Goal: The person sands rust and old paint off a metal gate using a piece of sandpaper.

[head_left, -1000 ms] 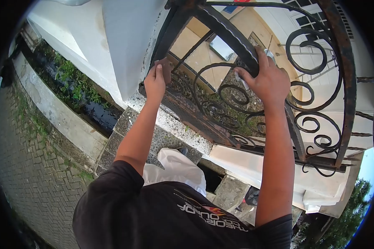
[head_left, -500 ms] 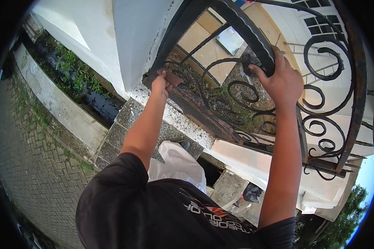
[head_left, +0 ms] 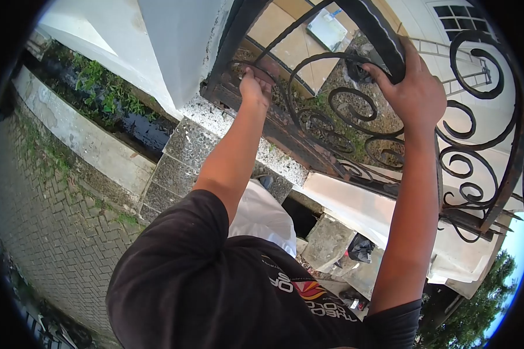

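Note:
A black wrought-iron gate (head_left: 308, 156) with curled scrollwork stands before me, with rust-brown patches along its lower rail. My left hand (head_left: 255, 91) is closed on a reddish-brown piece of sandpaper (head_left: 266, 68), by the scrollwork above the lower rail near the white pillar. Part of the sheet is hidden behind the fingers and ironwork. Higher up on the right, my right hand (head_left: 418, 96) wraps round the thick black curved bar (head_left: 375, 32) of the gate, thumb on one side and fingers on the other.
The white pillar (head_left: 174, 52) rises beside the gate. Left of it runs a drain (head_left: 131, 136) with dark water and weeds, then brick paving (head_left: 58, 215). Pebbled tiles (head_left: 195, 142) lie underfoot. A black plastic bag (head_left: 361, 249) rests near concrete slabs. Beyond the gate lies a white box (head_left: 327, 30).
My left hand has moved up and right with the sandpaper, from the rail's corner to the scrollwork. The right hand keeps its hold on the bar; the view has shifted slightly.

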Demonstrator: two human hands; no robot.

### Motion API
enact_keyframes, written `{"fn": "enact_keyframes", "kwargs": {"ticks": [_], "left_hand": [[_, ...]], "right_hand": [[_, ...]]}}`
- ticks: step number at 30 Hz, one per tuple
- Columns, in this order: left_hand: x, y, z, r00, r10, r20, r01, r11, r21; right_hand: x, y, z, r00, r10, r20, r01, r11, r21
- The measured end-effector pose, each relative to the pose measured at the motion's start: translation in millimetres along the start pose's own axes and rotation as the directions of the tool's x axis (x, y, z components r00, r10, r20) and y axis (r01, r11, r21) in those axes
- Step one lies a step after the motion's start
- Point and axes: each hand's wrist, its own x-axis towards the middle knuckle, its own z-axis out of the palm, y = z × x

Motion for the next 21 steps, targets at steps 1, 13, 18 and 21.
{"fn": "enact_keyframes", "kwargs": {"ticks": [1, 13, 18, 21], "left_hand": [[-9.7, -3.0, -6.4, 0.996, -0.025, 0.087, 0.016, 0.994, 0.105], [-1.1, 33.9, -113.9, 0.980, 0.084, 0.178, -0.191, 0.629, 0.754], [27.7, 40.6, -93.7, 0.997, 0.069, 0.043, -0.081, 0.783, 0.616], [38.7, 9.5, -35.2, 0.998, -0.057, -0.002, 0.053, 0.923, 0.382]], "right_hand": [[0.0, 2.3, 3.5, 1.000, -0.015, -0.026, 0.015, 1.000, -0.015], [-1.2, 2.8, 4.1, 0.999, -0.031, -0.041, 0.030, 0.999, -0.016], [0.6, 1.4, 3.2, 0.999, -0.028, -0.038, 0.027, 1.000, -0.014], [-0.6, 1.8, 2.8, 0.999, -0.023, -0.034, 0.022, 0.999, -0.037]]}}
